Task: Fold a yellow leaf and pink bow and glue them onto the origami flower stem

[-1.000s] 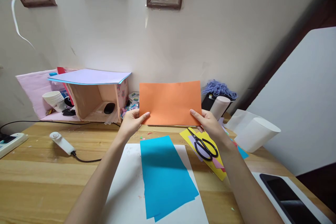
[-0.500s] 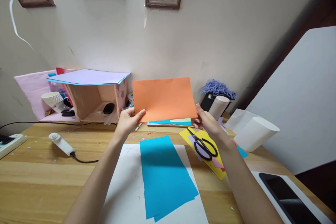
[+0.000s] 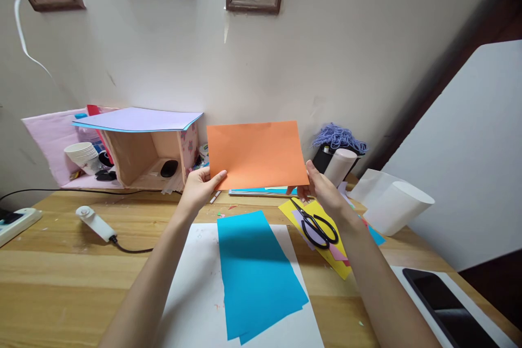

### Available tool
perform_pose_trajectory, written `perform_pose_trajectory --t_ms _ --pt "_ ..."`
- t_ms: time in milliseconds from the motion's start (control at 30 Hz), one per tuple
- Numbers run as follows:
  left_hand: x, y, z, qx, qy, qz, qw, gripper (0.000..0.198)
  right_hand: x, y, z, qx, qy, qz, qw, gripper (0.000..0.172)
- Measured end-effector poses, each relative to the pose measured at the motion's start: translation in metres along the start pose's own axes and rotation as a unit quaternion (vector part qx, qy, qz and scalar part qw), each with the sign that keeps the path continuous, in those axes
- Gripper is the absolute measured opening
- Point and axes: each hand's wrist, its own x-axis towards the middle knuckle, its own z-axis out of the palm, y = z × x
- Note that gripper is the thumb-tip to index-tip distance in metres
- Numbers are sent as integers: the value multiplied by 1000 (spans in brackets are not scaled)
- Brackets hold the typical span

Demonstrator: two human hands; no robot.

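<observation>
An orange sheet of paper (image 3: 258, 153) is held up above the far side of the desk, its face toward me. My left hand (image 3: 202, 187) pinches its lower left corner, thumb in front and fingers behind. At the lower right corner my right hand (image 3: 320, 185) grips the edge, with some fingertips showing under the sheet. Below lie blue paper pieces (image 3: 256, 272), overlapping on a large white sheet (image 3: 187, 288). Black-handled scissors (image 3: 314, 225) rest on yellow paper (image 3: 336, 267) beside my right forearm.
A box organizer (image 3: 134, 160) with paper cups (image 3: 84, 156) and a mouse (image 3: 168, 168) stands at back left. A white corded device (image 3: 95, 224) lies left. At right are rolled white paper (image 3: 397, 209), a pink roll (image 3: 340, 166), blue yarn (image 3: 339, 137) and a phone (image 3: 444, 304).
The orange paper has shifted very slightly to the right and down at its right side. Under its edge, my right hand's fingers have moved a little. Everything else stays put.
</observation>
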Motion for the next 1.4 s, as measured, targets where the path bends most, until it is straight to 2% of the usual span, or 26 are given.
perform_pose_trajectory --t_ms 233,333,433,500,600,733,867,967,1133,1400 --pt "-1 -3 8 0 -12 4 1000 41 -4 -3 4 -86 18 -21 996 34" --pt "-4 -2 15 -18 -2 6 1000 41 1 3 9 -17 70 -36 997 31" --pt "-7 2 22 -40 -30 -2 999 41 9 14 17 79 104 -38 991 30" --pt "-10 4 27 -42 -63 -18 997 42 12 21 25 105 97 -30 989 30" --pt "-14 4 35 -41 -85 -27 995 38 11 28 39 81 62 -27 994 28" --pt "-16 0 46 -62 -95 4 994 32 5 29 56 49 11 -23 998 28" --pt "-15 -5 48 -64 -108 32 992 26 1 29 64 40 -15 -3 999 25" --pt "-14 -5 46 -46 -108 26 993 27 2 30 63 29 -14 17 999 21" --pt "-13 2 38 14 -110 12 994 28 6 33 56 30 -15 7 999 24" --pt "-9 8 22 60 -113 7 992 28 13 26 28 3 42 5 999 25"
